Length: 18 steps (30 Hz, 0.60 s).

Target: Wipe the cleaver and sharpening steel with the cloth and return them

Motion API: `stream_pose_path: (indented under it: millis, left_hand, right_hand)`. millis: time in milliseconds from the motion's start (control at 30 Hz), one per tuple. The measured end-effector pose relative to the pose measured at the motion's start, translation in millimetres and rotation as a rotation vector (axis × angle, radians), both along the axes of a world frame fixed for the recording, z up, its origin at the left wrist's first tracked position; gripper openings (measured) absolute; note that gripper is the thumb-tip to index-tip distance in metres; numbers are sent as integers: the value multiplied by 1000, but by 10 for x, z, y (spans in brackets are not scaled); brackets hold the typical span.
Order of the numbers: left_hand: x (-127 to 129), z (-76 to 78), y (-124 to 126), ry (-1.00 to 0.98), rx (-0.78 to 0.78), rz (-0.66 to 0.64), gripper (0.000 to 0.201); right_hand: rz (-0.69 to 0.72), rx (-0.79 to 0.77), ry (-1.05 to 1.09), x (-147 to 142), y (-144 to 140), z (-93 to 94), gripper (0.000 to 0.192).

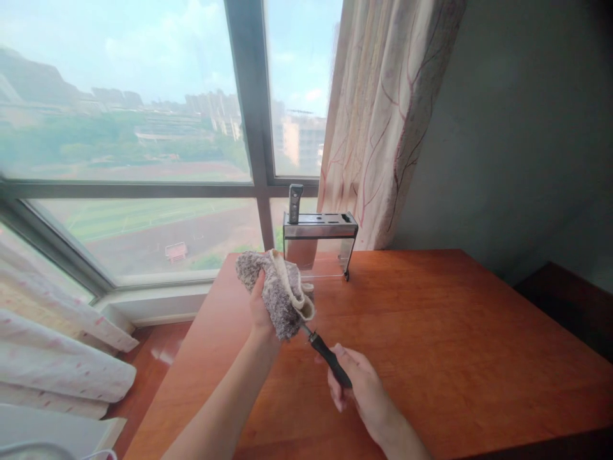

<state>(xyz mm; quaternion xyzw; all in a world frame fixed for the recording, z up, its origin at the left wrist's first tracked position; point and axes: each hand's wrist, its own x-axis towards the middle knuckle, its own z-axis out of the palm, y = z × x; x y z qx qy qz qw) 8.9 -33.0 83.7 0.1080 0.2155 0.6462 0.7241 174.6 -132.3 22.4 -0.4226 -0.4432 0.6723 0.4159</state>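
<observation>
The right hand (357, 383) grips a knife (330, 361) by its handle while left fingers (258, 300) clamp a cloth (282, 291) around the hidden blade, which could likely slice through.

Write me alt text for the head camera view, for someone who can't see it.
Over a wooden table, a person's left hand wraps a grey fluffy cloth around the blade of a knife, while the right hand grips its black handle. Behind them a metal knife holder with one knife in it stands by a large window and a patterned curtain.
</observation>
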Motion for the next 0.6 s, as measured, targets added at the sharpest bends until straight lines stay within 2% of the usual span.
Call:
stream_pose_path:
  millis: [67,133,200,333,433,500,600]
  left_hand:
    - [-13,20,-4,-31,14,-3,45]
    - [-13,28,-7,-51,36,-24,45]
    - [-5,24,-3,-44,64,-19,45]
    - [31,2,19,-9,90,53,39]
    - [80,-18,23,-8,87,93,34]
    - [126,-40,9,-6,72,98,34]
    - [202,-74,-36,35,3,54,38]
  right_hand:
    - [42,-102,117,26,-14,-32,57]
    - [52,-63,73,52,-30,-70,55]
    - [1,62,-102,74,-46,-102,52]
    - [-200,451,-515,97,-80,-132,34]
    - [-259,632,-636,79,-84,-138,29]
    - [-282,639,-644,49,-59,-137,30]
    - [-303,554,-608,-8,23,-116,41]
